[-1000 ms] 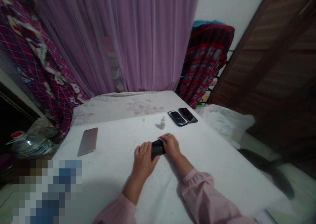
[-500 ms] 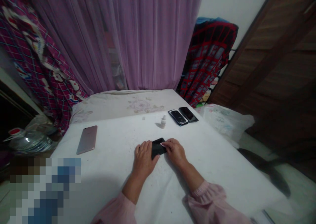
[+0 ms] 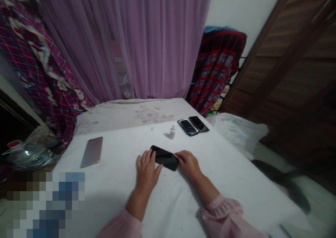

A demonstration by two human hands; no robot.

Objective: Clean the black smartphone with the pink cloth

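Note:
A black smartphone (image 3: 166, 158) lies slantwise on the white-covered table, its dark glossy face up. My left hand (image 3: 147, 167) grips its left end, fingers over the far side and thumb at the near edge. At the phone's right end, my right hand (image 3: 188, 164) is closed in a pinch, fingertips at the corner. Whatever those fingertips hold is hidden from this angle. Beyond the phone stands a small white bottle (image 3: 172, 132). Two more dark phones lie at the back right, one with a pale rim (image 3: 188, 127) and one all dark (image 3: 199, 123).
A rose-gold phone (image 3: 92, 152) lies face down at the left of the table (image 3: 112, 189). Near the bottle is a tiny pale square (image 3: 152, 129). A plastic bag (image 3: 236, 130) sits beyond the right edge, and a large water bottle (image 3: 28, 154) stands off the left side.
My left hand has shifted left, uncovering more of the phone, which now lies at a different slant. The white bit seen in my right fingertips is out of sight.

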